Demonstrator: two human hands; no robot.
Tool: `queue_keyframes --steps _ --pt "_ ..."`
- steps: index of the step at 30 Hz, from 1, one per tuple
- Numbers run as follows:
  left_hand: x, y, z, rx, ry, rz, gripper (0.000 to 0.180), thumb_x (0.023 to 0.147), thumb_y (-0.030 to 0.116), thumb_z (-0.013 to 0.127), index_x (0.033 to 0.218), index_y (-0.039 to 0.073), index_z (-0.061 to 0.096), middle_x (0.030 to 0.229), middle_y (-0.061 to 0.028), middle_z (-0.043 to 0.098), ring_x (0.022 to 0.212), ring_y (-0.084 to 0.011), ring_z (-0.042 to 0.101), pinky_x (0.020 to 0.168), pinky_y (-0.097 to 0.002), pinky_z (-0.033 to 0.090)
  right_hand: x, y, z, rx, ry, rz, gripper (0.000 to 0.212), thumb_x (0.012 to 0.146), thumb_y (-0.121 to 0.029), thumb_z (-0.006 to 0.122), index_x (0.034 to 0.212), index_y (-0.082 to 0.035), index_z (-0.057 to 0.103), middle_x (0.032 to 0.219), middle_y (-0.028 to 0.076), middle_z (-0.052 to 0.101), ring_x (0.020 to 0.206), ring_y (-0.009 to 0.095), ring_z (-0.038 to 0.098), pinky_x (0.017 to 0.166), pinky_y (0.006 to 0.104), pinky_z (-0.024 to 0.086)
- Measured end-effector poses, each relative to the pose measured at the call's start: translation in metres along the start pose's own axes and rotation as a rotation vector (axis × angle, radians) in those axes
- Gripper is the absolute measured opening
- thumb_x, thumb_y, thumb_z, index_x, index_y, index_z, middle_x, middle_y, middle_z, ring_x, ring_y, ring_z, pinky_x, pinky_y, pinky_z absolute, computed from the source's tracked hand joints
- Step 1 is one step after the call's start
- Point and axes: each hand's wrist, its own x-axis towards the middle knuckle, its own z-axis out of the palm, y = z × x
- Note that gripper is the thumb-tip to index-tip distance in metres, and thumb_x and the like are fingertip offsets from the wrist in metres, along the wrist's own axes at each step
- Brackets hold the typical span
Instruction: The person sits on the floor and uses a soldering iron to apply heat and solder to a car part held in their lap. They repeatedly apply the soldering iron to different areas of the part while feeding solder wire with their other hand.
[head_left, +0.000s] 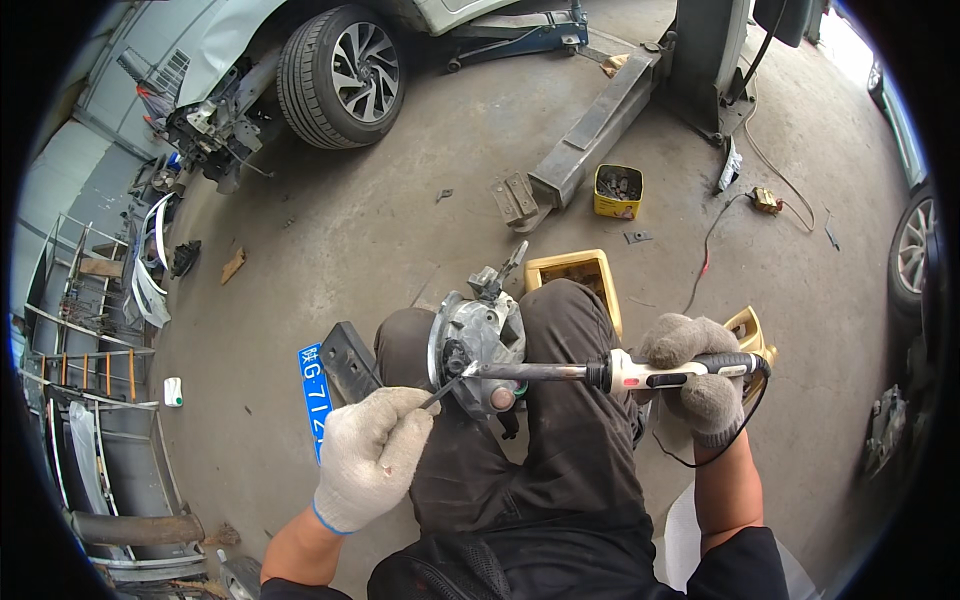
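Observation:
A grey and black lamp unit [478, 335] with a round rim rests on my lap between my knees. My gloved right hand [698, 375] is wrapped round the white and black handle of a hot-air welding gun [540, 371]. Its long metal barrel points left, with the tip at the lamp's lower part. Pinched in my gloved left hand [375, 450] is a thin dark rod [444, 391], whose far end meets the gun's tip at the lamp. I cannot tell whether the tip touches the housing.
A blue licence plate [313, 385] and a black plastic part [348, 360] lie left of my knees. Beyond them stand a cut-open yellow container [610, 300] and a yellow tub [617, 208] of small parts. A lift arm [600, 130], a car wheel [345, 75] and a cable [707, 240] are farther off.

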Motion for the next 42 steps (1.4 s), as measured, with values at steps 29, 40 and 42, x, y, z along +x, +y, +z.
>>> queue_keyframes --steps 29,40,42 --pt "0.010 -0.003 -0.011 0.493 0.087 0.593 0.027 0.064 -0.006 0.066 0.091 -0.001 0.068 0.061 -0.0105 0.059 0.050 -0.0265 0.057 0.049 -0.0353 0.044 0.009 0.012 -0.008 0.349 -0.003 0.057 0.038 0.075 -0.024 0.081 0.093 0.000 0.058 0.088 0.014 0.059 0.073 0.025 0.064 0.057 0.0343 0.056" --pt "0.017 -0.004 -0.001 0.414 0.082 0.540 0.021 0.071 -0.006 0.065 0.092 -0.002 0.066 0.062 -0.0123 0.059 0.050 -0.0260 0.057 0.049 -0.0343 0.045 0.006 0.009 -0.012 0.332 -0.011 -0.020 0.042 0.074 -0.027 0.080 0.096 0.004 0.062 0.089 0.017 0.061 0.077 0.026 0.062 0.060 0.0317 0.054" --pt "0.016 0.000 -0.003 0.437 0.066 0.500 0.019 0.072 -0.003 0.069 0.091 -0.001 0.068 0.069 -0.0136 0.064 0.055 -0.0270 0.062 0.052 -0.0335 0.049 0.005 0.007 -0.012 0.255 -0.037 -0.017 0.043 0.073 -0.031 0.081 0.094 0.003 0.064 0.088 0.016 0.063 0.076 0.024 0.061 0.062 0.0324 0.051"
